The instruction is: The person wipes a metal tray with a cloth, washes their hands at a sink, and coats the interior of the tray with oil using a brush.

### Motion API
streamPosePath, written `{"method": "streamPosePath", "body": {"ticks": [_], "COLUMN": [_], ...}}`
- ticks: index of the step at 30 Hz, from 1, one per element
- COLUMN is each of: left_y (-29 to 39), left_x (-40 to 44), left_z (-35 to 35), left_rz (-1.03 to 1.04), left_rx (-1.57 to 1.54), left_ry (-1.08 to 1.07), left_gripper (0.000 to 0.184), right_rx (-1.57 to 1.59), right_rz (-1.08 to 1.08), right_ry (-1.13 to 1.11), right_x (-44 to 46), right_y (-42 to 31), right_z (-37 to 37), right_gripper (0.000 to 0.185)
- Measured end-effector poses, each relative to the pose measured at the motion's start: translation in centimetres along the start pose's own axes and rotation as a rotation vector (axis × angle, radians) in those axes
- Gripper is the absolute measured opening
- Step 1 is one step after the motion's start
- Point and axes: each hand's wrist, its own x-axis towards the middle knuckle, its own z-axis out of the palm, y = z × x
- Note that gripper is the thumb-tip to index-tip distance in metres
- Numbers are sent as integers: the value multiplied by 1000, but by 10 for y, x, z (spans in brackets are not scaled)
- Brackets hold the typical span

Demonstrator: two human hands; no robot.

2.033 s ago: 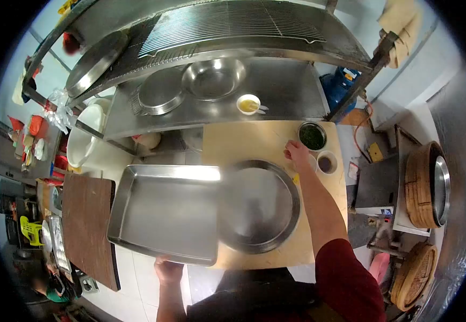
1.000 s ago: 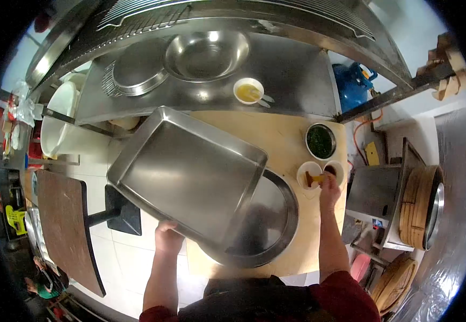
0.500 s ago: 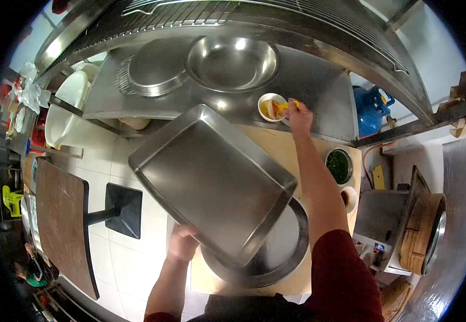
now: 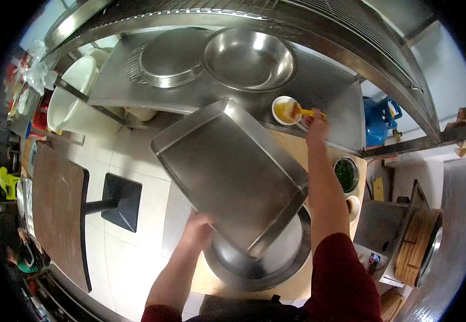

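Note:
My left hand [image 4: 198,231] grips the lower left edge of a rectangular metal baking tray [image 4: 233,177], holding it tilted in the air with its inside towards me. In my right hand [image 4: 317,129] is a pastry brush [image 4: 309,112] with a yellow handle. Its pale bristles are at the right side of a small white bowl [image 4: 282,103] that holds yellow liquid. Below the tray, partly covered by it, a large round metal pan [image 4: 292,263] rests on the wooden board [image 4: 289,140].
On the steel shelf ahead are a wide metal bowl [image 4: 249,59] and upturned round pans [image 4: 171,56]. A metal bowl of chopped greens [image 4: 345,174] and a small pale cup [image 4: 352,208] stand right of my forearm. A brown table [image 4: 58,214] is at left; a blue gas cylinder [image 4: 379,121] at right.
My view has shifted, so most things sit further right in it. The brush has moved slightly to the right, from inside the bowl towards its rim. The tray stays held up.

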Motion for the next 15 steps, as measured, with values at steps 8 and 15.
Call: {"method": "streamPosePath", "body": {"ticks": [8, 15], "left_y": [-14, -11], "left_x": [-2, -20], "left_z": [-10, -9], "left_rz": [-32, 46], "left_rx": [11, -14], "left_ry": [-90, -63], "left_gripper": [62, 60], "right_rx": [-382, -942], "right_rz": [27, -434], "right_ry": [-552, -1264], "right_x": [-144, -266], "right_y": [-28, -43], "right_z": [-8, -32], "right_gripper": [23, 17]}}
